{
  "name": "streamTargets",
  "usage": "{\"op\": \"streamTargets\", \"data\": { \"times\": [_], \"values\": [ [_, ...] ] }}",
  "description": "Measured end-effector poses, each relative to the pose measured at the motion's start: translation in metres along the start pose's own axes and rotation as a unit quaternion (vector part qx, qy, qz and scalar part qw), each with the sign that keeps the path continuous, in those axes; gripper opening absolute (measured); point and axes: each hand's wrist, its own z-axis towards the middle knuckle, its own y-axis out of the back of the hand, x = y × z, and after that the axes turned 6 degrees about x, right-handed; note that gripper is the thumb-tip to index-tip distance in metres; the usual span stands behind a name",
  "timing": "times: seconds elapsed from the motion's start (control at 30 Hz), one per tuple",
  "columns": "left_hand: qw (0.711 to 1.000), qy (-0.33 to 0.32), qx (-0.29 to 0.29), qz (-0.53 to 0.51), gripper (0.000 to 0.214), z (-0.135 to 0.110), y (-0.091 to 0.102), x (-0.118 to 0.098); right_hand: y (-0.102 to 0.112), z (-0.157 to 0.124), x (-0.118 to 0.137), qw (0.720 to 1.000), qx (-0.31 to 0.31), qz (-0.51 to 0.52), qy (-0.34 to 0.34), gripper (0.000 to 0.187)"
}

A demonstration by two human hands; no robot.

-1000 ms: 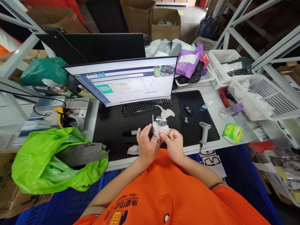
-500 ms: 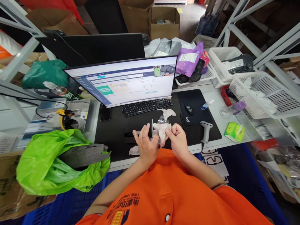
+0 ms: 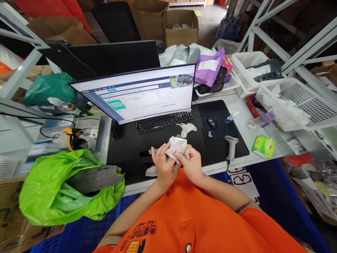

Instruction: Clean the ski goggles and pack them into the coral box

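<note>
Both of my hands hold a small white packet (image 3: 177, 145) close to my chest, above the black desk mat (image 3: 131, 147). My left hand (image 3: 163, 165) pinches its left edge. My right hand (image 3: 191, 163) grips its lower right side with curled fingers. A crumpled clear wrapper (image 3: 186, 128) lies on the mat just beyond, in front of the keyboard (image 3: 164, 120). Another white scrap (image 3: 151, 171) rests by my left wrist, next to a dark pen-like object (image 3: 145, 153).
A monitor (image 3: 134, 93) stands behind the keyboard. To the right lie a mouse (image 3: 211, 122) on its pad, a barcode scanner (image 3: 231, 147), a green tissue pack (image 3: 263, 146) and white baskets (image 3: 297, 105). A green plastic bag (image 3: 60, 189) sits at the left.
The packet has turned from a bunched upright shape to a flatter white face held lower, and my hands have drawn slightly closer together. The camera view shifted a little.
</note>
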Motion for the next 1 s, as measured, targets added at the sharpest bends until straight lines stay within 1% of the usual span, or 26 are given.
{"op": "streamTargets", "data": {
  "times": [0.07, 0.13, 0.2, 0.23, 0.3, 0.37, 0.43, 0.47, 0.5, 0.57, 0.6, 0.67, 0.73, 0.77, 0.83, 0.87, 0.93, 1.0],
  "values": [
    [1.000, -0.015, 0.013, -0.002, 0.012, -0.001, 0.001, 0.002, 0.002, 0.013, 0.004, 0.998, -0.008, 0.049, -0.040, 0.063],
    [0.999, -0.032, 0.031, 0.007, 0.007, 0.000, 0.002, 0.002, 0.004, 0.027, 0.010, 0.989, -0.025, 0.115, -0.086, 0.067],
    [0.997, -0.041, 0.057, 0.019, 0.008, 0.002, 0.004, 0.002, 0.003, 0.033, 0.012, 0.982, -0.045, 0.151, -0.105, 0.070],
    [0.996, -0.041, 0.071, 0.022, 0.009, 0.003, 0.005, 0.001, 0.002, 0.032, 0.011, 0.983, -0.053, 0.146, -0.100, 0.069],
    [0.996, -0.038, 0.083, 0.017, 0.011, 0.006, 0.006, 0.001, -0.002, 0.021, 0.005, 0.991, -0.054, 0.100, -0.069, 0.065],
    [0.997, -0.037, 0.070, 0.003, 0.013, 0.008, 0.006, 0.002, -0.003, 0.005, -0.003, 0.999, -0.033, 0.028, -0.009, 0.061],
    [0.998, -0.036, 0.051, -0.012, 0.013, 0.009, 0.006, 0.002, -0.002, -0.007, -0.007, 0.998, -0.008, -0.033, 0.051, 0.060],
    [0.998, -0.036, 0.044, -0.019, 0.013, 0.009, 0.006, 0.002, 0.000, -0.009, -0.007, 0.997, 0.002, -0.051, 0.065, 0.060],
    [0.998, -0.038, 0.041, -0.026, 0.012, 0.009, 0.007, 0.002, 0.002, -0.007, -0.004, 0.997, 0.012, -0.056, 0.061, 0.060],
    [0.997, -0.046, 0.046, -0.031, 0.010, 0.009, 0.008, 0.001, 0.007, 0.004, 0.005, 1.000, 0.025, -0.015, 0.007, 0.060],
    [0.997, -0.055, 0.053, -0.030, 0.009, 0.008, 0.009, 0.001, 0.009, 0.012, 0.010, 0.999, 0.024, 0.026, -0.030, 0.062],
    [0.995, -0.075, 0.070, -0.019, 0.009, 0.008, 0.010, 0.001, 0.011, 0.027, 0.020, 0.988, 0.008, 0.119, -0.093, 0.068],
    [0.993, -0.085, 0.081, -0.005, 0.008, 0.008, 0.011, 0.002, 0.010, 0.035, 0.023, 0.977, -0.012, 0.178, -0.114, 0.072],
    [0.993, -0.086, 0.083, -0.001, 0.008, 0.009, 0.011, 0.003, 0.008, 0.034, 0.022, 0.976, -0.020, 0.184, -0.111, 0.073],
    [0.994, -0.081, 0.080, 0.002, 0.009, 0.010, 0.011, 0.003, 0.004, 0.025, 0.014, 0.983, -0.031, 0.158, -0.090, 0.070],
    [0.994, -0.076, 0.077, -0.001, 0.011, 0.011, 0.011, 0.003, 0.003, 0.017, 0.009, 0.989, -0.025, 0.126, -0.072, 0.067],
    [0.996, -0.068, 0.064, -0.013, 0.011, 0.013, 0.012, 0.003, 0.001, 0.001, 0.001, 0.999, -0.006, 0.041, -0.015, 0.063],
    [0.996, -0.060, 0.055, -0.028, 0.011, 0.014, 0.012, 0.002, 0.001, -0.009, -0.003, 0.998, 0.006, -0.033, 0.048, 0.062]
  ]
}}
